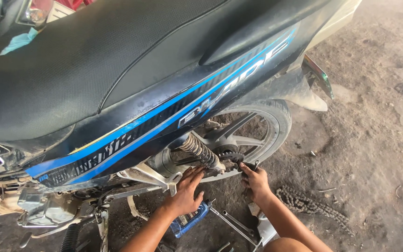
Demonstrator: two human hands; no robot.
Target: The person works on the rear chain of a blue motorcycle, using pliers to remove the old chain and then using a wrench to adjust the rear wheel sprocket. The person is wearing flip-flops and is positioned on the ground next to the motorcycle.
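we record a motorcycle with black and blue side panels standing on a dirt floor, seen from above its seat. both of our hands work low at the rear wheel, beside the coil shock absorber. the left hand lies against the frame just below the shock, its grip loosely spread, fingers resting on metal and pinching nothing that we can make out. the right hand reaches up to the rear sprocket at the wheel hub, fingertips touching the toothed part (whether that grip closes on anything we cannot tell). a loose drive chain lies heaped on the floor to the right of the right forearm, well apart from the wheel. a blue container and some long metal wrenches lie on the floor between the two forearms.
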